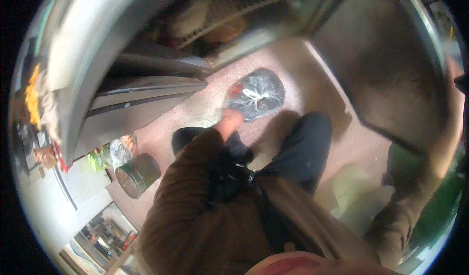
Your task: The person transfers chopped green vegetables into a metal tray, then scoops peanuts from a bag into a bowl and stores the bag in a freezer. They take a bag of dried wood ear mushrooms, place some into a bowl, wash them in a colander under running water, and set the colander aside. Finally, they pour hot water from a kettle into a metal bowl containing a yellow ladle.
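Note:
A tied clear plastic bag (265, 88) sits on the pinkish floor before me, with white knotted handles on top and something red inside at its left. My left hand (231, 120) is blurred at the bag's near left edge; whether its fingers grip the plastic cannot be told. At the far right rim, my right hand (454, 79) is up against the outer edge of an open dark door panel (392, 66). Its fingers are mostly hidden or cut off. Ahead, an open cabinet or refrigerator holds a wire rack (256, 4) and dim rounded items.
A metal-fronted unit (143, 115) runs along the left, its counter corner jutting towards me. A dark bucket-like container (137, 176) stands on the floor near filled plastic bags (119, 150). Something large and green (436, 209) lies low at the right, beside pale sheeting (357, 187).

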Available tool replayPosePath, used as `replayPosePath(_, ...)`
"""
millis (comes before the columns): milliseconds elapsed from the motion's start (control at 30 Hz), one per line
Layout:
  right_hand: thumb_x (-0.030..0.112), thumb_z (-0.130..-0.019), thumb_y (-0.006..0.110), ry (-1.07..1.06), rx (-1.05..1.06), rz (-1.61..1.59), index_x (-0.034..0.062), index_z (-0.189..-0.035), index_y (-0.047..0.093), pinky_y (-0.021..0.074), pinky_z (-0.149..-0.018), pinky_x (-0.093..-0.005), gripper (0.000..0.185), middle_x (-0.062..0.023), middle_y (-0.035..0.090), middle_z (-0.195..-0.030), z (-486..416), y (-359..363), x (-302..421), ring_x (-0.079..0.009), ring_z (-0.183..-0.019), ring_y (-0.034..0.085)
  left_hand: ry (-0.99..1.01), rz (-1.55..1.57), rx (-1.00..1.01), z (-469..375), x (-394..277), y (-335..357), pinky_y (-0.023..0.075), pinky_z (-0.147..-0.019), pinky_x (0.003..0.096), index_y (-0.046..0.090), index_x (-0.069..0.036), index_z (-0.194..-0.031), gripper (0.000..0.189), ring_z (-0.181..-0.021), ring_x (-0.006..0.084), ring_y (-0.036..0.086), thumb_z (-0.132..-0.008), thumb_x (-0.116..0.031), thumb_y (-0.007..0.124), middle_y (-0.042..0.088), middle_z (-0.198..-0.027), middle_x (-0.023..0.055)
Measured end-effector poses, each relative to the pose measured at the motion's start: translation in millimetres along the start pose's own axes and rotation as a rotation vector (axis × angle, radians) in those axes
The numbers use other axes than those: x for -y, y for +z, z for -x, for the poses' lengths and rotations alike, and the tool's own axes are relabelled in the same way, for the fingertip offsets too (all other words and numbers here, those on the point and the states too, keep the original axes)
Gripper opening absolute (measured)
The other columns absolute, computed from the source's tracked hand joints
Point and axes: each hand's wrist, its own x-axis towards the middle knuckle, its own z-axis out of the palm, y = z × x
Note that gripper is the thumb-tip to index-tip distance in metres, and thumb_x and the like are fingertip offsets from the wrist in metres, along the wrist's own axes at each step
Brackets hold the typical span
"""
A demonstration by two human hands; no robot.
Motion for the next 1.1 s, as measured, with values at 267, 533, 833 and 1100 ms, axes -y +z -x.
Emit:
replayPosePath(267,0.034,-0.102,0.056,0.056,-0.090,0.115,0.0019,-0.090,0.065,0.0524,-0.073,-0.0437,0.036,-0.0177,0.065,-0.079,95,-165,162,-0.0367,-0.073,0.062,0.397,0.388,-0.107,455,-40,-231,0.0550,-0.083,0.0493,0.072,-0.003,-0.101,0.025,-0.100,0.0393,0.068,-0.084,-0.017,0.061,0.071,-0.104,0.0199)
replayPosePath(533,0.034,-0.096,0.062,0.123,0.129,0.119,-0.0022,-0.141,0.051,0.0391,-0.113,-0.0492,0.059,-0.0249,0.053,-0.143,177,-249,297,-0.0377,-0.136,0.048,0.292,0.579,-0.181,776,45,-362,0.0524,-0.090,0.0487,0.065,-0.006,-0.112,0.034,-0.105,0.0386,0.066,-0.091,-0.032,0.065,0.068,-0.110,0.0185)
replayPosePath(833,0.044,-0.102,0.053,0.888,0.860,-1.038,0.0044,-0.129,0.058,0.0572,-0.085,-0.0441,0.048,-0.0190,0.066,-0.118,262,-164,468,-0.0293,-0.107,0.065,-0.205,0.959,-0.847,875,445,-477,0.0530,-0.080,0.0341,0.068,-0.004,-0.104,0.020,-0.087,0.0195,0.066,-0.096,-0.022,0.064,0.071,-0.096,0.0097)
replayPosePath(1100,0.034,-0.100,0.059,1.136,0.979,-0.544,0.0063,-0.131,0.058,0.0574,-0.072,-0.0424,0.042,-0.0114,0.071,-0.103,359,-122,610,-0.0262,-0.083,0.069,-0.497,0.483,-0.938,652,847,-586,0.0384,-0.113,0.0461,0.058,-0.002,-0.136,0.062,-0.135,0.0389,0.050,-0.099,-0.050,0.049,0.056,-0.142,0.0233)
